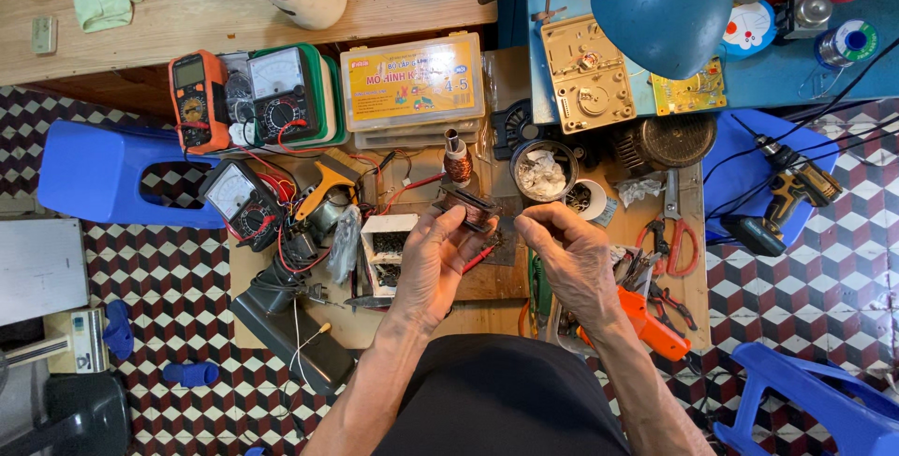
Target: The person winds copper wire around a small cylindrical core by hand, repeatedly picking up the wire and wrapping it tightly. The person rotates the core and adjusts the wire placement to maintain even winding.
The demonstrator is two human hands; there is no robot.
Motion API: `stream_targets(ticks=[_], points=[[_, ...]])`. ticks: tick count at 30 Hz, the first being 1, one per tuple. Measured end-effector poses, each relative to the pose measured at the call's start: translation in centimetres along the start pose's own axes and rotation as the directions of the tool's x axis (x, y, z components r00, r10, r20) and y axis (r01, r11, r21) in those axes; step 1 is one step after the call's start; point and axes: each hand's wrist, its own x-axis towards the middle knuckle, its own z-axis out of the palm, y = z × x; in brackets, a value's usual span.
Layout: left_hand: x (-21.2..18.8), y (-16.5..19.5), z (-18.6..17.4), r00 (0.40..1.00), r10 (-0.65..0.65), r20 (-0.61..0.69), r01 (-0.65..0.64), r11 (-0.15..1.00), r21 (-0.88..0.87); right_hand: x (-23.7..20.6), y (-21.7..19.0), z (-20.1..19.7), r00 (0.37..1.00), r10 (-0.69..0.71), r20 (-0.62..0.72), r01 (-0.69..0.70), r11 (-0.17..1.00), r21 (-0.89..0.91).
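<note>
From the head camera, the left hand (433, 264) pinches a small copper-wound coil on a dark frame (470, 208), fingers curled around its lower edge, holding it up above the cluttered counter (375, 325). The right hand (573, 264) sits just beside it, thumb and forefinger pressed together near the coil's right end; whether they pinch a fine wire is too small to tell. Behind the coil stands a spool of copper wire (458, 163), with a round dark bowl (543, 171) to its right. Further right lie red-handled scissors (672, 231). An analogue meter (242, 201) rests on the counter's left.
</note>
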Motion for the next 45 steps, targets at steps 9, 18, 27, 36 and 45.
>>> stream_targets(ticks=[9, 18, 27, 36, 45], points=[[0.7, -0.9, 0.4, 0.996, 0.002, -0.091, 0.001, 0.999, 0.043, 0.1, -0.3, 0.2, 1.000, 0.020, 0.021, -0.021, 0.998, 0.057], [0.9, -1.7, 1.0, 0.991, 0.080, -0.108, -0.063, 0.987, 0.151, -0.1, -0.5, 0.3, 0.997, 0.072, 0.029, -0.074, 0.992, 0.101], [0.8, -2.3, 1.7, 0.994, 0.094, -0.063, -0.075, 0.966, 0.248, -0.3, -1.2, 0.1, 0.988, 0.151, 0.023, -0.152, 0.971, 0.185], [1.4, -1.7, 1.4, 0.998, -0.039, -0.053, 0.040, 0.999, 0.009, -0.7, -2.6, -0.2, 0.990, 0.102, -0.099, -0.099, 0.995, 0.033], [1.3, -1.7, 1.2, 0.995, -0.092, -0.037, 0.088, 0.990, -0.113, -1.0, -2.6, 0.1, 0.979, -0.065, -0.191, 0.044, 0.993, -0.112]])
